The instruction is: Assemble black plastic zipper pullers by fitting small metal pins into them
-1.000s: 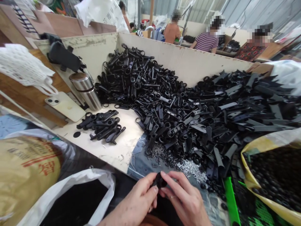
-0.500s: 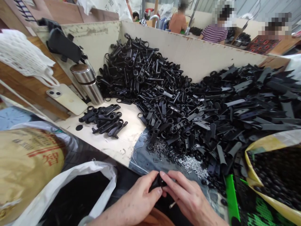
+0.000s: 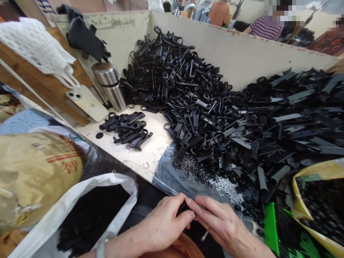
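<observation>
My left hand (image 3: 163, 224) and my right hand (image 3: 223, 224) meet at the bottom of the view, their fingertips pinching a small black plastic part (image 3: 184, 208). The fingers hide most of it. A thin pale pin (image 3: 204, 235) sticks out below my right hand. Just beyond my hands lies a scatter of silver metal pins (image 3: 225, 186) on blue denim cloth (image 3: 168, 177). Behind that rises a large heap of black plastic zipper pulls (image 3: 215, 114). A small pile of the same pulls (image 3: 126, 129) sits on the pale board (image 3: 150, 157).
A white sack of black parts (image 3: 91, 215) and a tan sack (image 3: 34, 175) lie left, a yellow sack of round black pieces (image 3: 319, 204) right. A steel flask (image 3: 109, 86) and phone (image 3: 87, 104) stand by the board wall (image 3: 228, 53). Co-workers (image 3: 266, 25) sit beyond.
The whole scene has shifted up and to the right in view as my head turned. My fingers now cover more of the black part, and the pale pin has moved right.
</observation>
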A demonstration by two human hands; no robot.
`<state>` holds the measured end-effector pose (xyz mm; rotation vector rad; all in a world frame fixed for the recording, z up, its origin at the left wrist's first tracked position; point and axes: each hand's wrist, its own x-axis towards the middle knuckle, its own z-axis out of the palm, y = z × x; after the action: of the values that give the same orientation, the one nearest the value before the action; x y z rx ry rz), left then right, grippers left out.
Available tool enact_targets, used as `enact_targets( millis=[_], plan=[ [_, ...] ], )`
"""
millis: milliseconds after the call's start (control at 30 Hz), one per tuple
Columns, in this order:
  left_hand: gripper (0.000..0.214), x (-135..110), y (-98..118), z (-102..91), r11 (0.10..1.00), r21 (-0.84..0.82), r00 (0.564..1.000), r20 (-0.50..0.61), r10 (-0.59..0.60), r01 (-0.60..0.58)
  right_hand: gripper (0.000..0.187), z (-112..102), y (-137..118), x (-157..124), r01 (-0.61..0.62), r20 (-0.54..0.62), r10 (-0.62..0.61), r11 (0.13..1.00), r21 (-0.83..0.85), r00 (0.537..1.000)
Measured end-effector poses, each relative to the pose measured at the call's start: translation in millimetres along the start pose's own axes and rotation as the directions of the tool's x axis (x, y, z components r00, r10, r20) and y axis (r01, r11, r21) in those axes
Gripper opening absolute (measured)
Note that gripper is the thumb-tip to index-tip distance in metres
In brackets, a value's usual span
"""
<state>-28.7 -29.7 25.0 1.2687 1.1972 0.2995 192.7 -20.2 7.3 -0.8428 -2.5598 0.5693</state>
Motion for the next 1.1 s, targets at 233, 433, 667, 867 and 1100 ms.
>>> enact_targets(
  millis=[233,433,667,867,1100],
  plan=[
    [0.025,-7,-2,2.8,0.994,0.088,0.995,-0.082,-0.057,0.065,0.036,15,-1,-2,-0.159,-0.066,0.18,0.957,0.244,0.982],
    [0.034,-10,-6,-2.1,0.996,0.08,0.997,-0.068,0.035,-0.029,0.041,45,-21,4,-0.349,-0.17,0.622,0.621,0.702,0.764],
    [0.03,-10,-12,0.6,0.969,0.197,0.979,-0.103,0.173,-0.15,0.036,63,-30,16,-0.414,-0.044,0.778,0.381,0.827,0.627],
    [0.035,-5,-23,5.1,0.8,0.549,0.908,-0.161,0.386,-0.243,0.048,75,-25,15,-0.326,0.049,0.802,0.185,0.927,0.595],
    [0.028,-8,-18,-16.8,0.981,0.192,0.984,-0.166,0.066,-0.034,0.041,67,-21,26,-0.33,0.096,0.8,0.133,0.935,0.593]
  ],
)
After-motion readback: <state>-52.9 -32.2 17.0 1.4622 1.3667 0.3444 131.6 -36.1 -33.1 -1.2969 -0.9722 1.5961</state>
